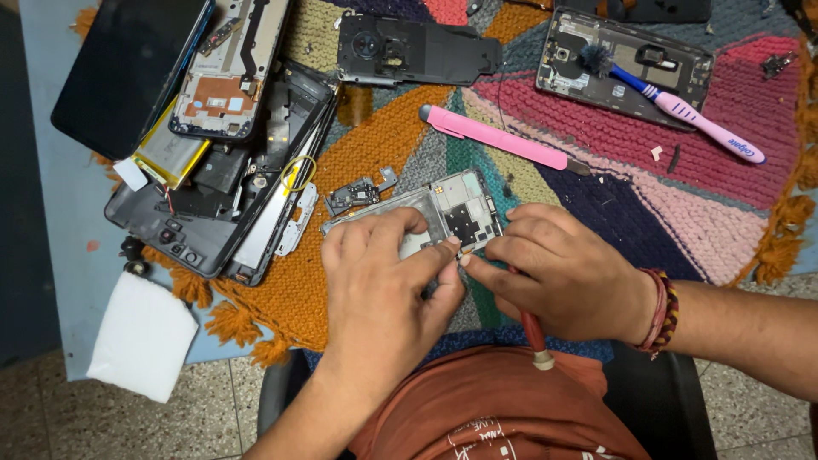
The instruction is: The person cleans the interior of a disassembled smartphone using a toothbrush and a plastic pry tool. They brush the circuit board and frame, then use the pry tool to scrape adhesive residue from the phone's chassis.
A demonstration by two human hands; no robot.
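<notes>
An opened phone frame with a bare circuit board lies tilted on a knitted mat of many colours. My left hand rests over its near end, thumb and forefinger pinched at the frame's lower corner. Touching it from the right, my right hand grips a red-handled tool, whose tip is hidden between my fingers at that same corner. A small loose circuit part lies just left of the frame.
A heap of dismantled phones and a yellow battery lies at the left. A pink pen-shaped tool sits behind the frame. Farther back are a black phone back cover and an opened phone with a toothbrush. A white cloth hangs off the near-left edge.
</notes>
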